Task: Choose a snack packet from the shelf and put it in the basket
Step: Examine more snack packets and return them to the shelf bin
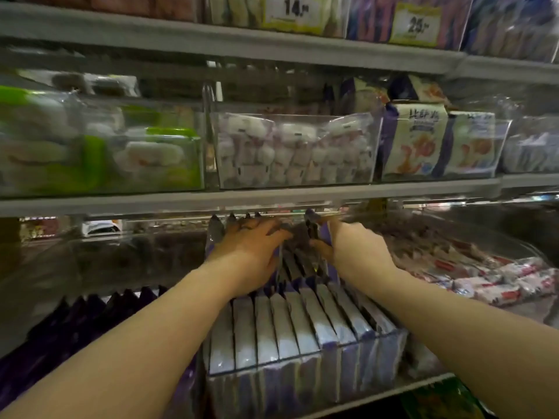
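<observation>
A row of upright purple-and-white snack packets fills a clear bin on the lower shelf. My left hand rests against the rear packets on the left of the row, its fingers spread. My right hand grips a purple packet near the back of the row, thumb on its near side, and holds it higher than its neighbours. Both forearms reach in from the bottom of the view. No basket is in view.
The middle shelf edge hangs just above both hands. Dark purple packets lie to the left and red-and-white wrapped snacks to the right. Above stand clear bins of white sweets, green packs and yellow price tags.
</observation>
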`<action>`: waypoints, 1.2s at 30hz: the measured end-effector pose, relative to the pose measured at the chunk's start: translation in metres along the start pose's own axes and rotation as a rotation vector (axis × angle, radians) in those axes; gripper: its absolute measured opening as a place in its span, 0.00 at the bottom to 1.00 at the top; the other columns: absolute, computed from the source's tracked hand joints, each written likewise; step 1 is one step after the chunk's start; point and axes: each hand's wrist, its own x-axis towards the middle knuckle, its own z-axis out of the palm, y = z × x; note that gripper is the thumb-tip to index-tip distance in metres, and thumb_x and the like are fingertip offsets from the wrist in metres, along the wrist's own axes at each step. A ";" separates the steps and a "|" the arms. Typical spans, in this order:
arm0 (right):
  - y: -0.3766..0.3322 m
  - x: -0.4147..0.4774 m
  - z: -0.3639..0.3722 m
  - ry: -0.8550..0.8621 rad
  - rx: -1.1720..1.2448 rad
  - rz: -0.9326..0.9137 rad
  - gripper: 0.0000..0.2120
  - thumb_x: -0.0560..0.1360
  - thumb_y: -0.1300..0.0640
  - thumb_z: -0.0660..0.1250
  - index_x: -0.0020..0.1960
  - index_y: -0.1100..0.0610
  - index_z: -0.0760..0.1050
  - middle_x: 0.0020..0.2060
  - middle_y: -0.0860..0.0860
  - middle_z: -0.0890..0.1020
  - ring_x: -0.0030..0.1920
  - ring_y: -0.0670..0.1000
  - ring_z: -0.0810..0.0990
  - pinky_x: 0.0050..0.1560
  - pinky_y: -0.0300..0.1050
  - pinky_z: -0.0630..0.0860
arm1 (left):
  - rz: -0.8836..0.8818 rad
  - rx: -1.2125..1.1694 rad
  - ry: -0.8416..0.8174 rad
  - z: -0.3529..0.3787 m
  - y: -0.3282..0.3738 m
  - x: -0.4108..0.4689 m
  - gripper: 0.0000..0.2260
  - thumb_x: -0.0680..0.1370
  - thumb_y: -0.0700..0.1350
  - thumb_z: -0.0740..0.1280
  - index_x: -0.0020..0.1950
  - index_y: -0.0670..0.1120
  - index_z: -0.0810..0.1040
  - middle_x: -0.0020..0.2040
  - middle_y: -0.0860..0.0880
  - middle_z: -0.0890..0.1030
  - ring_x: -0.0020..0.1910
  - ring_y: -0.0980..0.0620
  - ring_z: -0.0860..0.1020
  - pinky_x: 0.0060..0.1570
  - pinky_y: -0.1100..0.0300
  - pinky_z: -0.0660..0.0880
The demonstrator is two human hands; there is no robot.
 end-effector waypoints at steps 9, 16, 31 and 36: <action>0.007 0.052 0.043 -0.183 -0.057 0.053 0.13 0.77 0.51 0.63 0.58 0.54 0.76 0.56 0.55 0.80 0.56 0.58 0.80 0.57 0.55 0.77 | -0.066 -0.200 0.045 0.009 -0.006 0.004 0.21 0.79 0.47 0.61 0.70 0.62 0.65 0.71 0.57 0.70 0.69 0.52 0.67 0.69 0.52 0.62; 0.008 0.052 0.036 -0.426 -0.056 -0.107 0.20 0.79 0.53 0.60 0.70 0.56 0.69 0.67 0.55 0.74 0.66 0.55 0.72 0.66 0.45 0.66 | -0.065 -0.209 0.041 0.007 -0.006 0.002 0.21 0.79 0.47 0.60 0.71 0.62 0.64 0.72 0.57 0.67 0.71 0.52 0.65 0.71 0.52 0.58; 0.005 0.065 0.020 -0.614 -0.113 -0.043 0.19 0.76 0.49 0.66 0.66 0.54 0.73 0.62 0.50 0.76 0.62 0.53 0.74 0.61 0.43 0.71 | -0.079 -0.201 0.038 0.001 -0.002 -0.002 0.21 0.80 0.47 0.59 0.72 0.61 0.62 0.74 0.58 0.65 0.72 0.51 0.63 0.71 0.54 0.55; 0.001 0.084 0.020 -0.603 -0.238 0.002 0.18 0.82 0.54 0.55 0.68 0.60 0.71 0.66 0.58 0.75 0.64 0.56 0.74 0.54 0.41 0.67 | -0.079 -0.201 0.049 -0.001 0.000 -0.004 0.21 0.81 0.47 0.59 0.72 0.60 0.63 0.74 0.57 0.66 0.71 0.51 0.63 0.71 0.55 0.55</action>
